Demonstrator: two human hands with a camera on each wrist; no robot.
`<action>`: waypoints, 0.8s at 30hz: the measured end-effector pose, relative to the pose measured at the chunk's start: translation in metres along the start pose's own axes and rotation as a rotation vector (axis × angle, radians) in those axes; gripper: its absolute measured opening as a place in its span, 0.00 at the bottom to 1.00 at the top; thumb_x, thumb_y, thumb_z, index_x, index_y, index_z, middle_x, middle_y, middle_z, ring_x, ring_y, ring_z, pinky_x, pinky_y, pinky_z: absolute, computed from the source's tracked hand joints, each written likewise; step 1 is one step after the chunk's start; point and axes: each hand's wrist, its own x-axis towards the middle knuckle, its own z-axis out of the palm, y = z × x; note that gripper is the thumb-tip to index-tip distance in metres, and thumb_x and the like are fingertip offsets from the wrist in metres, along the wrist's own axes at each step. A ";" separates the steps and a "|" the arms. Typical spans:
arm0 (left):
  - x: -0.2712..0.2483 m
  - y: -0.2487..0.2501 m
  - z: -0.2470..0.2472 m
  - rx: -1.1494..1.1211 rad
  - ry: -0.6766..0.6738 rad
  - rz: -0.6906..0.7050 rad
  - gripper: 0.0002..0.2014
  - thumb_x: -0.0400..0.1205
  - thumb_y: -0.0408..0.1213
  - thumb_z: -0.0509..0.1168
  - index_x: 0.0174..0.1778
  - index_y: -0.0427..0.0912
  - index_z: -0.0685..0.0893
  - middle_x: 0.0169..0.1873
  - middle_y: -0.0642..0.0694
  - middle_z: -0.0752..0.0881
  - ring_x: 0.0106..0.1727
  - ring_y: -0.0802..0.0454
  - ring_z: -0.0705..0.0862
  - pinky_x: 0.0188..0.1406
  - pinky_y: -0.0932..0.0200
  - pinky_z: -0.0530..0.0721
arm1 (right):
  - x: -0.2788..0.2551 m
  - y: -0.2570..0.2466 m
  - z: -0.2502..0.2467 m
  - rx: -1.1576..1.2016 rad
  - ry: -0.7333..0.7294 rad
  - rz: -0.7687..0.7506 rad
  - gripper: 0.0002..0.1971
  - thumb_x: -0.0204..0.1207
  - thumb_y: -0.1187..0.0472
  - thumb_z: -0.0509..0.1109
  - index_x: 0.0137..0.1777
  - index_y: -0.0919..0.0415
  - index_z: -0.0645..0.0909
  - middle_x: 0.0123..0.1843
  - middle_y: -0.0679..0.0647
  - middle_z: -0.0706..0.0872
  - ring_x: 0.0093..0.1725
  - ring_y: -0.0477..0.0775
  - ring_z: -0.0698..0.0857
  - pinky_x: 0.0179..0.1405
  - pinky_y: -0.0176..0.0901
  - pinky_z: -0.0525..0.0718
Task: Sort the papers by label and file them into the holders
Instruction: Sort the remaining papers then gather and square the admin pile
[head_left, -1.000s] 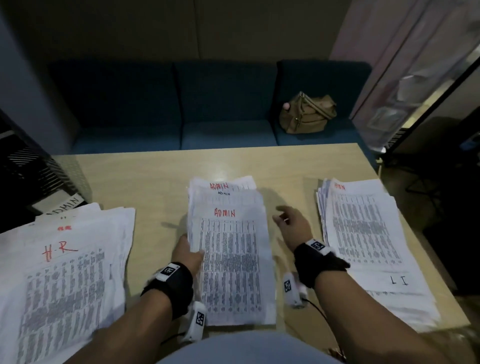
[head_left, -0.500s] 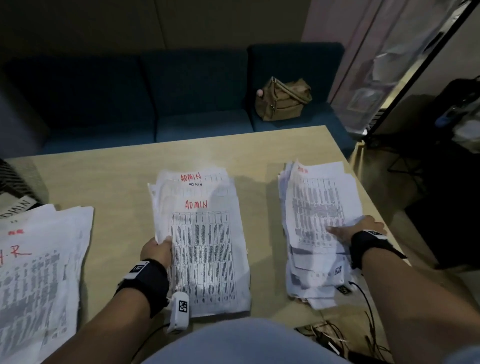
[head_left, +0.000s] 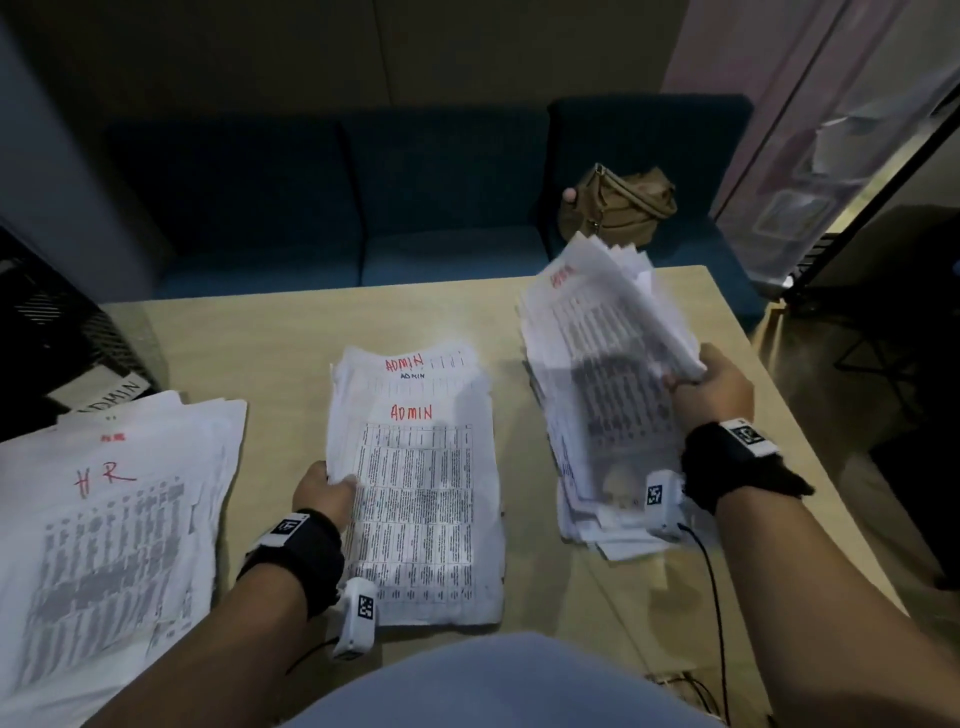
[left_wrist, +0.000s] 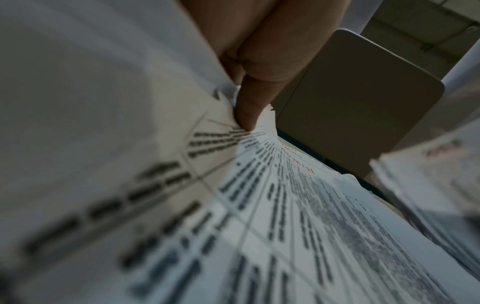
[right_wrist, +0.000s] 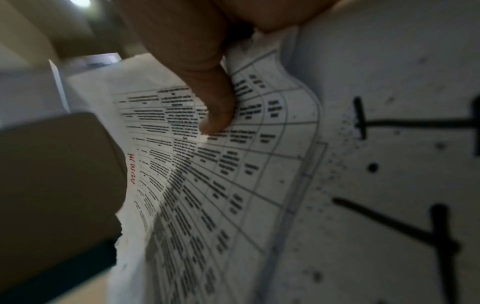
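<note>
Three paper stacks lie on the wooden table (head_left: 270, 343). The ADMIN stack (head_left: 421, 483) is in the middle, and my left hand (head_left: 324, 486) pinches its left edge, thumb on top (left_wrist: 246, 107). The HR stack (head_left: 109, 525) lies at the left. At the right, my right hand (head_left: 711, 384) grips the right edge of the IT stack (head_left: 597, 384) and holds it tilted up off the table, blurred; its thumb (right_wrist: 207, 98) presses the printed top sheet. Black "IT" lettering (right_wrist: 415, 164) shows on a sheet close to the right wrist camera.
A black mesh holder with an ADMIN tag (head_left: 111, 397) stands at the far left table edge. Behind the table runs a dark blue sofa (head_left: 363, 208) with a tan bag (head_left: 618, 205). The table's right edge (head_left: 810, 467) drops to the floor beside the right arm.
My right hand moved from beside the ADMIN stack to the right stack, took hold of its right edge and raised it. The left hand stayed on the ADMIN stack's left edge.
</note>
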 end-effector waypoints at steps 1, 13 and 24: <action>0.002 -0.001 -0.002 -0.002 -0.002 0.003 0.14 0.85 0.31 0.61 0.63 0.29 0.77 0.58 0.31 0.83 0.52 0.37 0.81 0.51 0.53 0.76 | 0.000 -0.017 -0.005 0.130 0.031 -0.052 0.06 0.72 0.64 0.67 0.46 0.58 0.73 0.39 0.65 0.81 0.37 0.58 0.78 0.33 0.45 0.74; 0.020 -0.003 -0.023 -0.183 -0.263 -0.093 0.40 0.80 0.68 0.52 0.75 0.38 0.72 0.73 0.39 0.75 0.72 0.37 0.75 0.74 0.45 0.70 | -0.080 -0.065 0.108 0.349 -0.355 0.099 0.10 0.69 0.61 0.77 0.48 0.56 0.82 0.44 0.59 0.87 0.44 0.63 0.87 0.46 0.59 0.88; -0.002 0.000 -0.013 -0.216 -0.347 0.036 0.30 0.81 0.31 0.69 0.79 0.39 0.67 0.75 0.42 0.74 0.75 0.42 0.73 0.77 0.49 0.68 | -0.107 -0.033 0.175 -0.111 -0.620 0.127 0.24 0.74 0.54 0.74 0.62 0.69 0.74 0.60 0.66 0.81 0.58 0.64 0.83 0.53 0.48 0.82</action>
